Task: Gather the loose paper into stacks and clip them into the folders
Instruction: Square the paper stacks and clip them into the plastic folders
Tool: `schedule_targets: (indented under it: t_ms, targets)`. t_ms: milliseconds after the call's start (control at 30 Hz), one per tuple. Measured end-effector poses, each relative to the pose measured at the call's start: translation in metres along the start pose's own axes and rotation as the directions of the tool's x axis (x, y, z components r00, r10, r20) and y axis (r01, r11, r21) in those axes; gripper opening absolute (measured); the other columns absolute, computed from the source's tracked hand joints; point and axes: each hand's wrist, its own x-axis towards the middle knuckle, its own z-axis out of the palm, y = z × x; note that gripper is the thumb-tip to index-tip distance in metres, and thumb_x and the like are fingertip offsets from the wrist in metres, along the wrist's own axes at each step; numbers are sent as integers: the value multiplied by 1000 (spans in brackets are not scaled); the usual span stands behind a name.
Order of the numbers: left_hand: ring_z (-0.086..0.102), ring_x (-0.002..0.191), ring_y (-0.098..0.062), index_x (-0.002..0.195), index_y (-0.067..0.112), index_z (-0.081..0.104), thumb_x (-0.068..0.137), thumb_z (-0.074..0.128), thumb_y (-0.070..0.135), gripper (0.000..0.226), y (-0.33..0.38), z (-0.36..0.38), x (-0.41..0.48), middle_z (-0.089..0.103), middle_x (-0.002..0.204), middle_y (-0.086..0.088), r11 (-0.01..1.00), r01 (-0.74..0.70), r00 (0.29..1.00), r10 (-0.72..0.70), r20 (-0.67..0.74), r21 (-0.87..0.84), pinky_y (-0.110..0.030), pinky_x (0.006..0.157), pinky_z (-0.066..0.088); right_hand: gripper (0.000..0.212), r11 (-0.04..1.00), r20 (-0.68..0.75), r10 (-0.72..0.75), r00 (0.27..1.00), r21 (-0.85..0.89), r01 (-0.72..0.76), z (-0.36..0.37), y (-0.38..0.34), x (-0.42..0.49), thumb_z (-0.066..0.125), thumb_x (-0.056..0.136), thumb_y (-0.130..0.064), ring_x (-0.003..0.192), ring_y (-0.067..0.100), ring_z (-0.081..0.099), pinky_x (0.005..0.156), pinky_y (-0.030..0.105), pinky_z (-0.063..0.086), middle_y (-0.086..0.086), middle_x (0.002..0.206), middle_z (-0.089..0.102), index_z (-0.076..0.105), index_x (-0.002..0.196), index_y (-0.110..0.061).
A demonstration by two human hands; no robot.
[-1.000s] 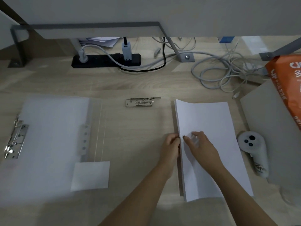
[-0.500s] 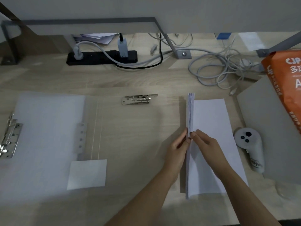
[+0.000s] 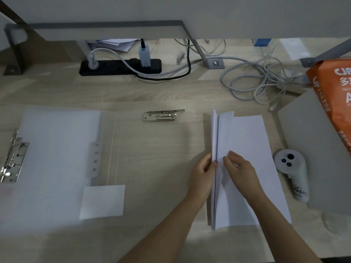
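While the paper stack (image 3: 247,164) lies flat on the wooden desk (image 3: 161,149) at about four o'clock from the middle of the view, its left long edge is lifted so that several sheets stand nearly upright. Both hands meet at that raised edge: the left hand (image 3: 202,174) comes in from seven o'clock and presses its fingers against the outer side of the standing sheets, while the right hand (image 3: 240,170) rests on the stack just beside it, its thumb and forefinger drawn together on a sheet close to the fold. Whether that hand truly pinches a single sheet cannot be told. At nine o'clock, well apart from the hands, an open translucent folder (image 3: 57,158) lies spread on the desk, with a metal clip mechanism (image 3: 12,160) on its far left edge and a small white paper (image 3: 102,202) resting on its lower right corner. A loose metal clip bar (image 3: 161,116) sits on bare desk at twelve o'clock, between the folder and the stack. Just right of the stack, at three o'clock, lies a white handheld controller (image 3: 290,173), touching the edge of a grey board (image 3: 313,149). An orange paper ream package (image 3: 334,103) leans over that board at two o'clock. Farther back, a black power strip (image 3: 119,68) and a tangle of grey cables (image 3: 256,82) run along the rear of the desk.
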Motion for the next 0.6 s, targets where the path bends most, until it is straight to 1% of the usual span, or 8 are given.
schedule_targets:
  t_ms: [100,167,233,333,400,467,533,600]
  targets:
    - [49,67,-8,86,13,59,95,43,11,19,-5,-5,6,56,74,-1,989,-19,994,35,-106,149,-22,66,38,32,1000,-22,-7,1000,-26,7,2,0,0,47,95,-25,126,19,44,100,21,26,2,129,51,55,125,-15]
    - [46,61,-4,91,14,60,95,42,11,19,-3,-6,8,56,72,5,971,6,992,24,-125,240,-16,60,37,31,999,-25,-7,1000,-43,6,3,-1,0,46,96,-25,126,21,44,104,25,29,3,129,52,56,122,-14]
    - [58,84,-6,120,15,56,94,41,10,30,-3,-6,7,63,103,5,932,4,985,59,-163,361,-16,72,44,33,998,-28,6,1000,-66,-8,2,-2,-1,43,96,-25,132,22,41,108,27,27,2,144,43,54,126,-14]
    - [46,120,-9,134,15,45,92,47,13,42,-1,-1,2,41,137,3,802,-199,916,357,-185,564,-13,93,38,36,992,-19,-24,1000,-125,22,2,-4,-3,40,97,-25,135,21,37,107,26,26,3,150,36,53,129,-12]
    - [43,127,-10,136,14,44,94,48,17,43,-1,4,1,40,140,0,861,-230,960,277,-38,454,-12,102,33,36,988,-13,-35,999,-149,33,2,-6,-5,39,98,-22,135,22,37,105,27,28,6,150,35,57,124,-5]
    - [43,129,-12,142,20,35,95,48,23,49,-4,8,2,40,144,4,941,-122,989,87,121,315,-26,109,36,35,989,-7,-43,999,-139,42,2,-8,-7,37,99,-19,135,21,37,104,29,30,8,149,37,59,116,2]
    - [46,126,-9,144,22,31,95,48,26,52,-5,8,2,43,139,8,942,-60,991,16,134,330,-30,107,39,36,991,6,-45,999,-124,46,1,-10,-9,37,99,-21,137,19,33,105,30,29,9,149,37,59,118,0]
    - [58,102,-11,131,14,45,96,45,26,37,-6,6,4,60,116,3,932,-15,998,-8,64,362,-30,93,48,37,988,21,-48,999,-146,50,3,-9,-8,35,99,-26,140,17,28,109,30,24,5,153,30,56,127,-13]
